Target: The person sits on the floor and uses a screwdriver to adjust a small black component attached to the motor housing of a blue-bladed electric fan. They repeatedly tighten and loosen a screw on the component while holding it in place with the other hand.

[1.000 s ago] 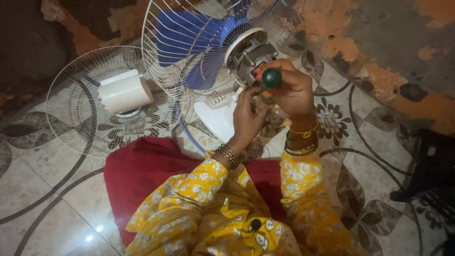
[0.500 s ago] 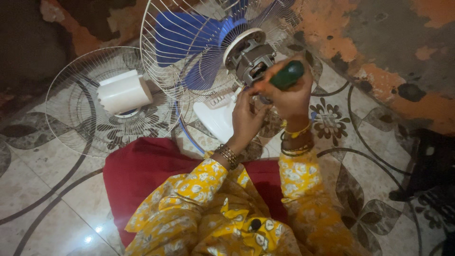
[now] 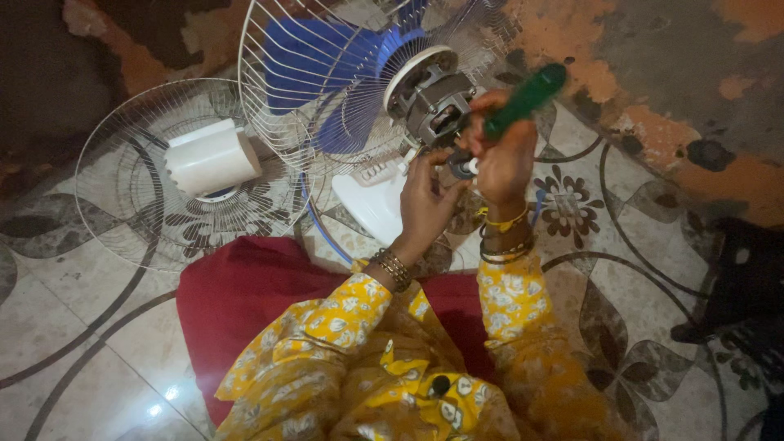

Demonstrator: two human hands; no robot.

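Note:
A table fan lies on its side on the patterned floor, its blue blades inside a white wire guard and its bare motor exposed. My right hand grips a green-handled screwdriver tilted up to the right, its tip near the motor's underside. My left hand touches a small part just below the motor, next to the right hand. Both wrists wear bangles, and my sleeves are yellow and floral.
A loose wire guard lies flat at left with a white motor cover on it. The fan's white base lies under my hands. A red cloth covers my lap. A dark object sits at right.
The screwdriver handle has swung from pointing at me to tilting up and right. Both hands stay at the motor.

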